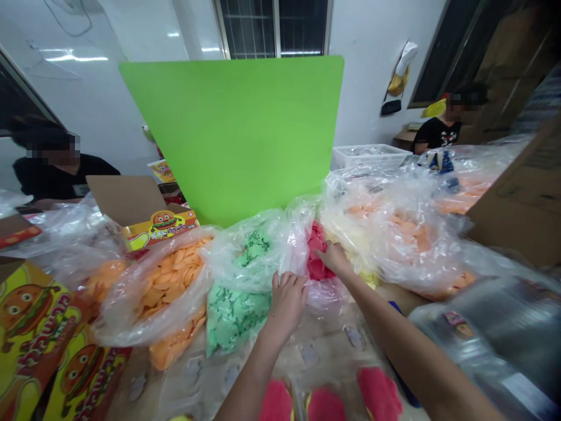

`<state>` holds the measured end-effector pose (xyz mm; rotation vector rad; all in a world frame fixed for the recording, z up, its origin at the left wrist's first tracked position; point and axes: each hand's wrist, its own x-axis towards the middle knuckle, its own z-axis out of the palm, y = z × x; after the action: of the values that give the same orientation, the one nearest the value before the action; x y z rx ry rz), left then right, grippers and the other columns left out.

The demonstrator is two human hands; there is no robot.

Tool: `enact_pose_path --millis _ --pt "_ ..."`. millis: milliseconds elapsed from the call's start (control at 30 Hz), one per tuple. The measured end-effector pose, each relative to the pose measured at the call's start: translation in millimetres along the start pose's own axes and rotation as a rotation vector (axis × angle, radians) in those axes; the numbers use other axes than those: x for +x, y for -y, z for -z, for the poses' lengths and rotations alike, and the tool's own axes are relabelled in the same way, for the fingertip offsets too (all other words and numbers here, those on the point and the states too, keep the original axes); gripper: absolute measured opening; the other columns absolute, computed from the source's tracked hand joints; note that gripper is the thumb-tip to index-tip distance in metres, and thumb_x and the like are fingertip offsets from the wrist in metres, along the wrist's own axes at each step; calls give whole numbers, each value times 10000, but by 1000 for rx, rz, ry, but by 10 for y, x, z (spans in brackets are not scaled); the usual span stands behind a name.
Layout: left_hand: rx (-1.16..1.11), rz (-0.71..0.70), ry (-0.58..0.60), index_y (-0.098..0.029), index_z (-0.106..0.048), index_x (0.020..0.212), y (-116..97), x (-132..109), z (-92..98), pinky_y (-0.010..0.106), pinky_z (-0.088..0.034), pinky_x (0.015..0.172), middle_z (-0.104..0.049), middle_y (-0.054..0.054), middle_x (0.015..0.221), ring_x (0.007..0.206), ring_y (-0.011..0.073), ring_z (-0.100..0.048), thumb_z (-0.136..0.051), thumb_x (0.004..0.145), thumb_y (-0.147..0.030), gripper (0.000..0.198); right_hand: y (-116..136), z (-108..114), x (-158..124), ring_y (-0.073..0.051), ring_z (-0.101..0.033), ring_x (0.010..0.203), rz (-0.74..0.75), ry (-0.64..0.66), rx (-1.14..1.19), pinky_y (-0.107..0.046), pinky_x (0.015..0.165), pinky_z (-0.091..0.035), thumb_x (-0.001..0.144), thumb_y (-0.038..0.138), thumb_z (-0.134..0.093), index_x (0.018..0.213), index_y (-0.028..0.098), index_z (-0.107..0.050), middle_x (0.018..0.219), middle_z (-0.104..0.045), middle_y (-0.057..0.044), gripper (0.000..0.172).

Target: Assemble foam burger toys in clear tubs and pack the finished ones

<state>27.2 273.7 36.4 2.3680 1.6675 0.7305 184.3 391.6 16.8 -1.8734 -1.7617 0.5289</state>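
My left hand rests on the clear plastic between two bags, its fingers apart and slightly curved. Beside it lies a bag of green flat pieces. My right hand reaches into the opened bag of red flat pieces. Its thumb and fingers are spread at the pieces, and nothing shows lifted between them. Closer to me, a clear plastic tray has small grey shapes in its hollows. Several fuzzy red pieces sit along the near edge, some with yellow showing beneath.
Left is a bag of orange discs beside burger-printed boxes. Pale yellow and peach pieces fill a bag at right, near stacked clear plastic packaging. A green board stands behind. Two people sit beyond, one per side.
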Motion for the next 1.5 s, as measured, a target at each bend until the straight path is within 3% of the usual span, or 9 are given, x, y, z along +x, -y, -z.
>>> enact_pose_path --millis 167,367,567,667,833,967,1200,1333,1500 --pt "-63 -15 -58 -205 -612 958 -44 -71 89 490 -226 1000 -652 46 971 1028 216 -505 -502 810 -144 194 -1 1 -6 -193 -575 929 -49 -23 299 -398 781 -484 859 278 -511 1106 162 -524 1112 -559 -71 273" --pt "-270 -21 -194 -206 -597 971 -87 -94 219 461 -207 1035 -619 52 1049 1076 190 -483 -428 844 -144 221 -180 340 -113 -190 -585 907 -84 -66 796 -391 759 -493 860 292 -509 1115 149 -514 1091 -568 -71 292" --pt "-589 0 -289 -184 -549 1056 -315 128 238 397 -257 1041 -555 88 1148 1143 178 -449 -376 866 -181 257 -157 584 -294 -186 -602 910 -94 12 1243 -403 789 -485 868 337 -486 1046 131 -556 1050 -609 -72 281" --pt "-761 55 -264 -180 -502 1130 -402 238 223 404 -202 1069 -474 102 1264 1223 191 -376 -430 853 -218 289 -122 694 -467 -183 -603 966 -103 68 1406 -389 849 -469 879 307 -449 969 147 -595 1009 -656 -64 235" --pt "-1137 190 -4 -151 -419 1214 -503 242 169 383 -447 885 -534 153 1204 1087 223 -535 -399 876 -375 406 -15 788 -858 -157 -568 1064 -143 128 1591 -322 891 -465 855 248 -387 961 218 -614 984 -693 -21 251" --pt "-1362 242 152 -133 -497 1123 -546 24 202 347 -478 835 -610 125 1080 1013 212 -578 -405 864 -415 394 22 764 -1231 -199 -593 1029 -219 185 1666 -374 866 -486 821 247 -415 943 206 -626 921 -711 -44 247" --pt "-1715 532 314 -191 -550 1113 -548 -594 416 280 -456 838 -630 56 1036 945 162 -592 -677 687 -209 445 -31 635 -1929 -192 -598 1022 -360 266 1752 -393 893 -468 817 292 -438 931 220 -628 909 -715 -44 233" --pt "-1648 556 299 -202 -560 1111 -627 -894 445 313 -425 898 -615 60 1105 1048 194 -548 -666 702 -219 423 -35 509 -2198 -208 -596 1027 -452 357 1784 -410 898 -464 804 300 -460 967 196 -621 929 -710 -64 252" --pt "-1550 620 111 -236 -587 1029 -634 -1190 417 258 -469 803 -640 20 1041 956 157 -587 -662 687 -171 356 -65 410 -2363 -214 -591 1035 -561 350 1815 -409 899 -464 795 294 -458 916 199 -632 938 -706 -66 232"
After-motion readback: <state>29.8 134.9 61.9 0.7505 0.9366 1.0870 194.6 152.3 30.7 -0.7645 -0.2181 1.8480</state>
